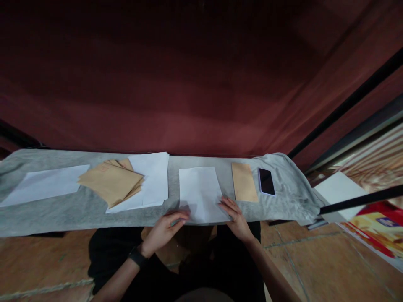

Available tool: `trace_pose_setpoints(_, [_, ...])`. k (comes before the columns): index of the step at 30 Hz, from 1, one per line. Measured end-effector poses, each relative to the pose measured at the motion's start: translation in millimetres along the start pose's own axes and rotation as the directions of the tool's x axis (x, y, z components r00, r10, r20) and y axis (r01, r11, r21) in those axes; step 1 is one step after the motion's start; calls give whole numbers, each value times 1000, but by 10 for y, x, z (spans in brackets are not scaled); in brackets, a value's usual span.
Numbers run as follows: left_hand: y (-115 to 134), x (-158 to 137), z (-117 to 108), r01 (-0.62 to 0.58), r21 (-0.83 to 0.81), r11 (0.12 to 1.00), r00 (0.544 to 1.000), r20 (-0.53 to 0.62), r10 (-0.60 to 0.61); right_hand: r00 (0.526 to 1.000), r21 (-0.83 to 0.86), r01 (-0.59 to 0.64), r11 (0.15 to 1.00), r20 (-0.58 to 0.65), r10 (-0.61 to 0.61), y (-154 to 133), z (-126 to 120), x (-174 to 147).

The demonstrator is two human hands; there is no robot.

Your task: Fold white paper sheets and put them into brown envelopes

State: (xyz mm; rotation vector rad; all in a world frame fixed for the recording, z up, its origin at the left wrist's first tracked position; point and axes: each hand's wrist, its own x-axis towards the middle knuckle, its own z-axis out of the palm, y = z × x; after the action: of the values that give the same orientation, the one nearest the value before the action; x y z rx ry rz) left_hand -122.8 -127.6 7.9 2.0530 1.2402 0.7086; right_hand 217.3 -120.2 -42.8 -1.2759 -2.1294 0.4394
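Note:
A white sheet of paper (201, 191) lies on the grey cloth in front of me. At its lower left corner is my left hand (166, 228), a dark band on the wrist; the fingers reach toward the edge, thumb apart from them, tips slightly blurred. My right hand (235, 218) rests with outstretched fingers on the sheet's lower right edge. To the right of the sheet lies a single brown envelope (244, 182). A fanned stack of brown envelopes (111, 180) sits on the left, partly over a pile of white paper (154, 176).
A phone (266, 182) lies right of the single envelope. Another white sheet (47, 184) is at the far left of the cloth-covered narrow table (94, 222). Dark red fabric (201, 105) hangs behind. A black bar (362, 201) and a red and yellow box (378, 230) are at the right.

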Motion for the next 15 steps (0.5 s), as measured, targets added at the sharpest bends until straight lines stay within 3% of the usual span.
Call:
trace_pose_setpoints(4, [-138,102,-16,-114,126,985,993,-12,116,996,-36,60,998,66,-57,-76,3,171])
trace_pose_setpoints(8, [-277,176,21,-124,239,963,991,-12,131,989,7,95,995,110,-95,-132,-15,186])
trace_pose_setpoints(13, [-483,232,68,-170,158,973,984,82,159,993,115,20,993,112,-33,-141,-8,14])
trace_pose_setpoints(15, [-547,254,93,-156,81,984,987,47,153,996,163,-44,986,79,32,-100,-3,-17])
